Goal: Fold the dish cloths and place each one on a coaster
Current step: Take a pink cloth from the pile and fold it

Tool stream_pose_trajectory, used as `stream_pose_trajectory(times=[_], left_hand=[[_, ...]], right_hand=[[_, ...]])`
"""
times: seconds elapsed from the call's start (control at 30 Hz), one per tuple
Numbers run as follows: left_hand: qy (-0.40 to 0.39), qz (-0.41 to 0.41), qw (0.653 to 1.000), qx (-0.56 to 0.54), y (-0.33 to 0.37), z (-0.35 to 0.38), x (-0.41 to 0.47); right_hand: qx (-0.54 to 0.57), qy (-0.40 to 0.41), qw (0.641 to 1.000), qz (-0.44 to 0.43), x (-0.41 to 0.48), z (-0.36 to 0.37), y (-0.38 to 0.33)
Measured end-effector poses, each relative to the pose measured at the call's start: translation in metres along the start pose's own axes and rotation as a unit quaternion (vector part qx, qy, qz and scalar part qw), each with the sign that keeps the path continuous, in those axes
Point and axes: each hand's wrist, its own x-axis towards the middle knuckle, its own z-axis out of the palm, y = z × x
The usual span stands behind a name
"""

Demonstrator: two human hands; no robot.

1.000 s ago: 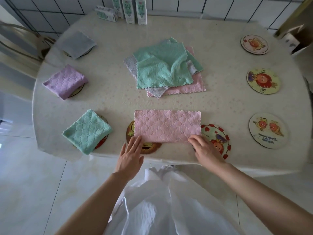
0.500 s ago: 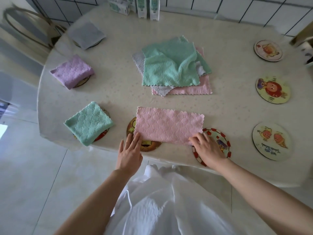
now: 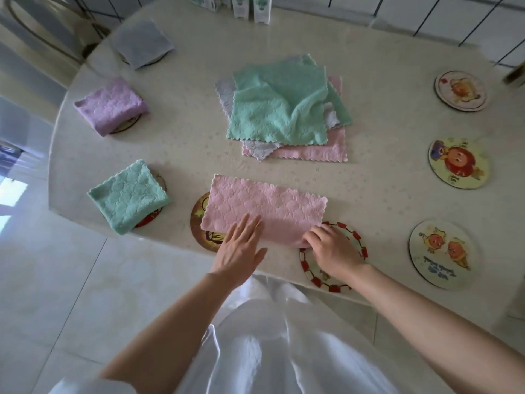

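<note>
A pink cloth [image 3: 270,206], folded once into a long strip, lies at the table's near edge across a brown coaster [image 3: 200,223] and the rim of a red-checked coaster [image 3: 352,240]. My left hand [image 3: 241,248] presses flat on the strip's near left part, fingers straight. My right hand [image 3: 332,248] pinches the strip's near right corner with curled fingers. A pile of unfolded cloths, green on top [image 3: 281,109], sits mid-table. Folded cloths rest on coasters at the left: green [image 3: 127,194], purple [image 3: 110,105], grey [image 3: 142,42].
Three bare cartoon coasters line the right side: far [image 3: 460,91], middle [image 3: 457,163], near [image 3: 441,253]. Cartons [image 3: 251,7] stand at the table's far edge. A chair [image 3: 42,32] stands at the far left. My white garment hangs below the table edge.
My left hand slid up from the cloth's near left corner onto the strip and more toward its middle. My right hand curled tighter on the right corner. The camera moved closer.
</note>
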Motion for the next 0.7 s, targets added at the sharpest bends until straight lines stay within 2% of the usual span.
stream_pose_trajectory(times=[0.2,0.37,0.53,0.7], left_hand=[[-0.034,0.039,0.998,-0.019,0.039,0.010,0.018],[-0.030,0.008,0.999,-0.014,0.052,0.024,0.022],[-0.027,-0.001,1.000,-0.008,0.052,0.025,0.019],[-0.014,-0.009,1.000,-0.012,0.056,0.025,0.019]], right_hand=[[0.058,0.019,0.997,-0.055,0.000,-0.010,0.005],[0.002,-0.046,0.997,-0.055,-0.003,-0.005,0.013],[-0.056,-0.031,0.995,-0.081,-0.003,0.000,0.015],[-0.059,-0.025,0.994,-0.086,0.004,-0.001,0.019]])
